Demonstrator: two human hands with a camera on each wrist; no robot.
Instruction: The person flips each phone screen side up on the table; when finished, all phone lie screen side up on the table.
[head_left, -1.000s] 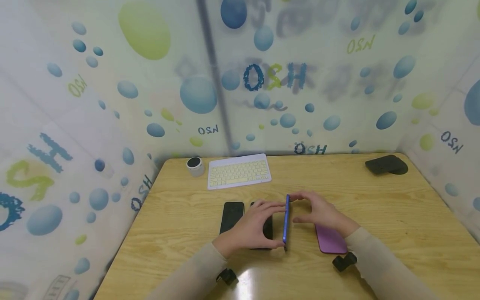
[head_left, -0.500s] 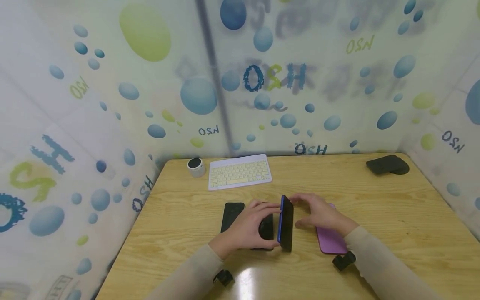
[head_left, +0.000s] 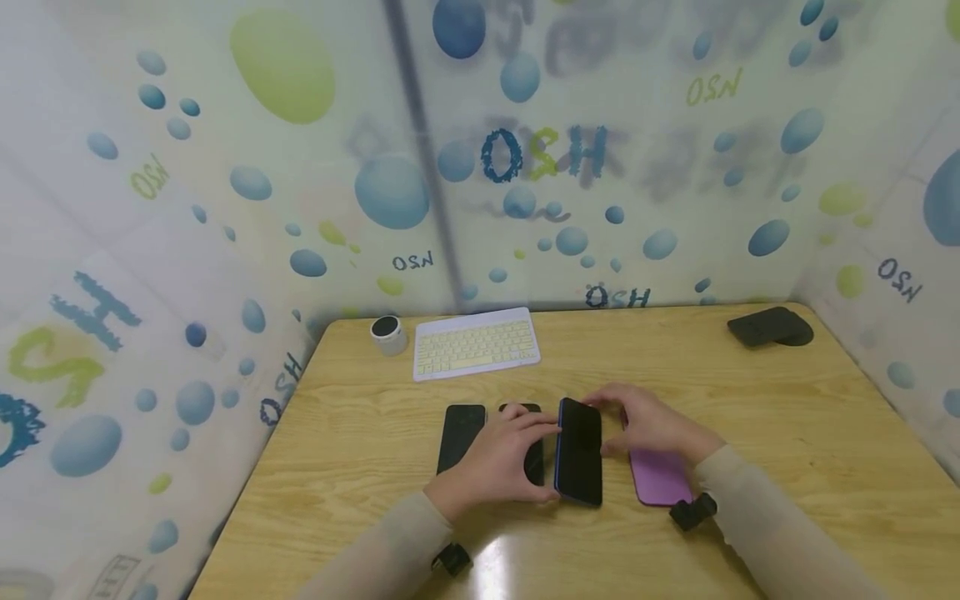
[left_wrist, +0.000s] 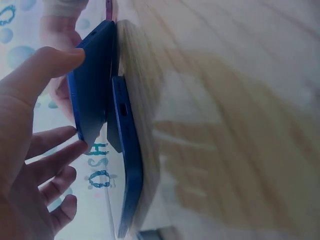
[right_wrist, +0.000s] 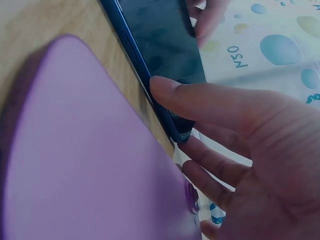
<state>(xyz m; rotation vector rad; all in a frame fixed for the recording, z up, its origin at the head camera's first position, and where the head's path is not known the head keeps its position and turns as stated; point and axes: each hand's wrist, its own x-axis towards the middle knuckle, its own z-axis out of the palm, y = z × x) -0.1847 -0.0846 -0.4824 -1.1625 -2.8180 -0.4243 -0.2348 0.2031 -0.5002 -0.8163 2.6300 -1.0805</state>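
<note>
A blue-backed phone (head_left: 579, 454) with a black screen stands between both hands, its left long edge raised off the table. My left hand (head_left: 498, 462) holds that raised edge, thumb near the lower corner and fingertips farther up. At the other side my right hand (head_left: 651, 425) grips the phone, thumb on its right edge and fingers by its far corner. In the left wrist view the blue back (left_wrist: 92, 85) faces the left palm. A second dark phone (head_left: 534, 467) lies under the left hand, partly hidden. Beneath the right wrist lies a purple phone (head_left: 660, 477), back upward.
Another black phone (head_left: 460, 433) lies at the left. Behind are a white keyboard (head_left: 476, 346) and a small white cylinder with a dark top (head_left: 388, 335). Two overlapping dark flat objects (head_left: 771, 327) lie at the table's (head_left: 795, 417) back right corner.
The blue phone has tipped from nearly on edge toward the right and downward, so its black screen now faces up more. Both hands have stayed at its sides.
</note>
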